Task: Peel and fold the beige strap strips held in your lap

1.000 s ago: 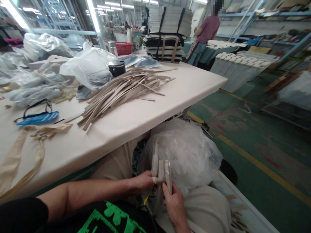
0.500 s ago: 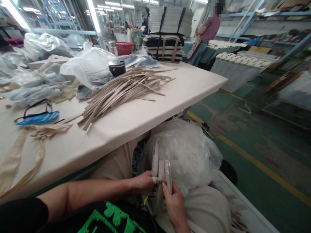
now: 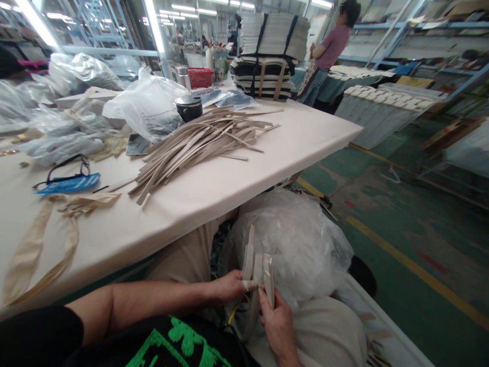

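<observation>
The left hand (image 3: 229, 286) and the right hand (image 3: 279, 318) are both with fingers closed on flat beige strips (image 3: 259, 265), beyond the near edge of the pale, smooth table (image 3: 305, 135), at the cloudy plastic bag (image 3: 305, 239). The strips seem being handled together; any move would need, I judge, steady pinching.

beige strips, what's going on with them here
A person's left hand and right hand are both gripping a few beige strips close together at lap level, in front of a clear plastic bag. A loose pile of similar strips lies on the table. A co-worker stands beyond it.
</observation>
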### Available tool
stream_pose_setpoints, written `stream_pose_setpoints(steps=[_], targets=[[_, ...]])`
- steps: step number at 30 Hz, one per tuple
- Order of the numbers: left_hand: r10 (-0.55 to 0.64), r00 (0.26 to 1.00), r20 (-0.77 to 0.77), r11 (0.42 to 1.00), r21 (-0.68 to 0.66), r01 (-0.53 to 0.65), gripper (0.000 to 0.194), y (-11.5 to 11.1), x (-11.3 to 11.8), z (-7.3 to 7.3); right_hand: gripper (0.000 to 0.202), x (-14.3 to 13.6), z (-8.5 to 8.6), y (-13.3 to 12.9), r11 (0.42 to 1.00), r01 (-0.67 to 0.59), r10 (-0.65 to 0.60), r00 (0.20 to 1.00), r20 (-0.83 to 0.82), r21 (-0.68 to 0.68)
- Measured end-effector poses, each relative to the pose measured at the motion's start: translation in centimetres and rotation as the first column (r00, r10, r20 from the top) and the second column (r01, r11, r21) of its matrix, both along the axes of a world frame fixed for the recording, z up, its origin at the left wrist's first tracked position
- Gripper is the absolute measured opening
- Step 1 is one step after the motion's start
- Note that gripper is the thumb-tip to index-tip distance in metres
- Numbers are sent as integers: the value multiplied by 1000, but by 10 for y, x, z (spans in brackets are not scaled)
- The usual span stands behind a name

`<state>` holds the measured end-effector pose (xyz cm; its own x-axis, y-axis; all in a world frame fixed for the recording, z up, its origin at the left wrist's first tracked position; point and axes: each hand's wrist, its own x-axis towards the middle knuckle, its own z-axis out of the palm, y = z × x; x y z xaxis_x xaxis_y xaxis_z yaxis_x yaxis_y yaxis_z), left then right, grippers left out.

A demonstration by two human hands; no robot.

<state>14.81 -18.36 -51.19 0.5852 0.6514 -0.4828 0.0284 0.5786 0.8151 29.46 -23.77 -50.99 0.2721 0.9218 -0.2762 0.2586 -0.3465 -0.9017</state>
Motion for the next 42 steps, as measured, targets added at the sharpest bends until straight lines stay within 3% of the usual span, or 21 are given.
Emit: stream_pose_setpoints(steps=[4,7,13,18,26,36,42], targets=[[-28,999,28,999,28,27,55,0,-1,0,46,2,-2,-1,998,-36,33,998,-58,-57],[21,999,42,1000,9,-22,53,-1,0,-3,45,5,-3,-2,996,1,-8,997,-82,-88],[180,981,77,971,-172,-164,48,4,4,-4,48,12,-12,-6,981,160,-182,959,-217,-112],[218,972,88,953,-235,-192,49,6,4,-2,47,13,-18,-7,981,150,-178,951,-254,-125],[161,985,63,978,-144,-151,47,5,5,-4,48,12,-20,-6,988,95,-116,976,-182,-122],[129,991,38,992,-18,-128,46,6,2,5,46,8,-17,-7,993,-45,32,993,-112,-113],[236,972,15,971,-47,-235,41,10,1,4,49,5,-13,-5,986,65,-98,972,-216,-154]])
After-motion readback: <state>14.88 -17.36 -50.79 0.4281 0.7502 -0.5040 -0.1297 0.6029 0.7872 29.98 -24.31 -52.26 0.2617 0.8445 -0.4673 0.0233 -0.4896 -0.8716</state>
